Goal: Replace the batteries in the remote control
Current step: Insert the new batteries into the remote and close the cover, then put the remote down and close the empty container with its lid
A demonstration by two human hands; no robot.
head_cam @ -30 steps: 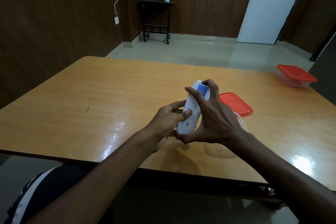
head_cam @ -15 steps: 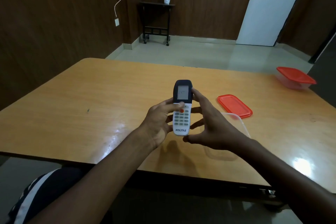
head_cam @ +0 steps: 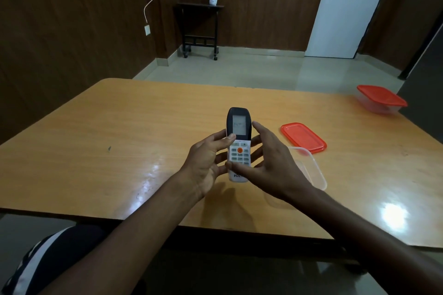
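A white remote control (head_cam: 239, 143) with a dark top and a grey screen stands upright above the wooden table (head_cam: 119, 139), buttons facing me. My left hand (head_cam: 208, 163) grips its left side, thumb on the edge below the screen. My right hand (head_cam: 271, 167) cups the right side, thumb across the lower front, fingers spread behind it. No batteries are visible.
An open clear plastic container (head_cam: 309, 170) sits just right of my right hand, partly hidden by it. Its red lid (head_cam: 303, 137) lies beyond it. A second container with a red lid (head_cam: 381, 100) rests at the table's far right edge.
One second ago the remote's back faced me; it was turned so the buttons face me. Since half a second ago my right thumb has moved onto the lower front.
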